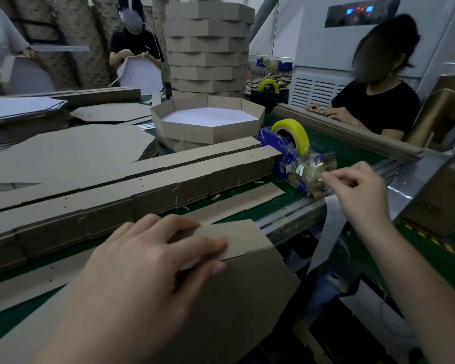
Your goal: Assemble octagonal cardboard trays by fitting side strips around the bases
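Your left hand (153, 258) is lying flat at the near edge of the counter (352, 151), its fingers stretched out and pressing down on a side strip (244, 239). The thumb is resting just below the strip's edge, against the brown base (234, 306) underneath, which is sticking out past the counter's edge towards you.

Your right hand (357, 190) is reaching over to the blue tape dispenser (286, 166), with thumb and forefinger pinching the loose end of the clear tape (316, 171) at its cutter; the other fingers are curling loosely. The yellow-cored tape roll (297, 134) is sitting upright in the dispenser.

A long pile of flat strips (142, 185) is running across the counter between your hands and a finished tray (208, 132), which is showing a white floor and is sitting on top of another tray. One loose strip (247, 198) is lying just beside the pile, on its near side. To the left, flat octagonal sheets (71, 151) are lying stacked, and behind the finished tray a tall tower of trays (208, 48) is standing. Other people are working across the counter.
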A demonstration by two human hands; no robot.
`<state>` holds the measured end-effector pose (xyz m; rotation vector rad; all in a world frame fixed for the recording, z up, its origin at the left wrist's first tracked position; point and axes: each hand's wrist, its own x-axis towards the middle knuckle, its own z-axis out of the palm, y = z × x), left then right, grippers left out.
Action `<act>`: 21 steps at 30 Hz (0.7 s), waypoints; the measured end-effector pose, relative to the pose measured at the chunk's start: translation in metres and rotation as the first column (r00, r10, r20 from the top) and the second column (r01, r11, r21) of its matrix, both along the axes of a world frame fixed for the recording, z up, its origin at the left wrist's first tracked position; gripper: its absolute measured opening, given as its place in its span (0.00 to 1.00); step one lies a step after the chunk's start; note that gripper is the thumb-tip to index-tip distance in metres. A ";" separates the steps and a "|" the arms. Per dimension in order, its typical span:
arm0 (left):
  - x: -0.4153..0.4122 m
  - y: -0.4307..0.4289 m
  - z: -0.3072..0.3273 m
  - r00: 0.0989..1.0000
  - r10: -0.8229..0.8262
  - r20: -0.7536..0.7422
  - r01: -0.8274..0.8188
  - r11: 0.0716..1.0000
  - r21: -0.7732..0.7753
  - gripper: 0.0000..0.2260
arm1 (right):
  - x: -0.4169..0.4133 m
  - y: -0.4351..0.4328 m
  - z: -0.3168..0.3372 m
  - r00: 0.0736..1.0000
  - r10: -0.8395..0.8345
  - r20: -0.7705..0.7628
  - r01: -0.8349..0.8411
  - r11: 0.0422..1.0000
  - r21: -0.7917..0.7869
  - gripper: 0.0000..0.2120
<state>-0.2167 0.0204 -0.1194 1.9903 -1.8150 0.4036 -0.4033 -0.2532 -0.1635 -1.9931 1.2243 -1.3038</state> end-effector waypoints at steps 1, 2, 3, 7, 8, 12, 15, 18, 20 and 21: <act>0.000 0.000 0.001 1.000 -0.003 0.002 0.003 1.000 0.002 0.14 | 0.006 0.026 0.009 0.994 0.089 0.058 -0.089 0.996 -0.003 0.06; -0.001 0.000 0.002 1.000 -0.005 0.006 0.004 1.000 0.007 0.13 | 0.010 0.055 0.017 0.973 0.198 0.120 -0.200 0.980 0.001 0.06; -0.001 0.000 0.002 1.000 -0.007 0.009 0.007 1.000 0.013 0.13 | 0.013 0.083 0.023 0.935 0.306 0.180 -0.311 0.950 0.001 0.07; -0.002 0.003 0.005 1.000 -0.008 0.000 0.008 1.000 0.029 0.13 | 0.021 0.173 0.029 0.765 0.538 0.354 -0.597 0.798 0.077 0.10; -0.002 0.004 0.005 1.000 -0.006 -0.001 0.006 0.999 0.033 0.12 | 0.025 0.185 0.026 0.734 0.549 0.401 -0.637 0.761 0.124 0.11; -0.002 0.007 0.007 1.000 -0.016 -0.002 0.016 0.999 0.047 0.13 | 0.042 0.200 0.008 0.713 0.385 0.586 -0.637 0.705 0.311 0.06; -0.001 0.008 0.007 1.000 -0.030 -0.006 0.030 0.998 0.046 0.13 | 0.052 0.203 -0.001 0.728 0.268 0.631 -0.595 0.705 0.386 0.08; 0.000 0.010 0.006 0.999 -0.033 -0.010 0.034 0.999 0.043 0.13 | 0.056 0.206 -0.003 0.730 0.204 0.653 -0.569 0.711 0.414 0.12; 0.000 0.011 0.006 0.999 -0.035 -0.001 0.035 0.998 0.047 0.13 | 0.057 0.207 -0.003 0.730 0.179 0.660 -0.560 0.710 0.428 0.14; 0.000 0.011 0.006 0.999 -0.038 0.002 0.038 0.998 0.050 0.13 | 0.057 0.208 -0.003 0.733 0.171 0.658 -0.555 0.709 0.434 0.15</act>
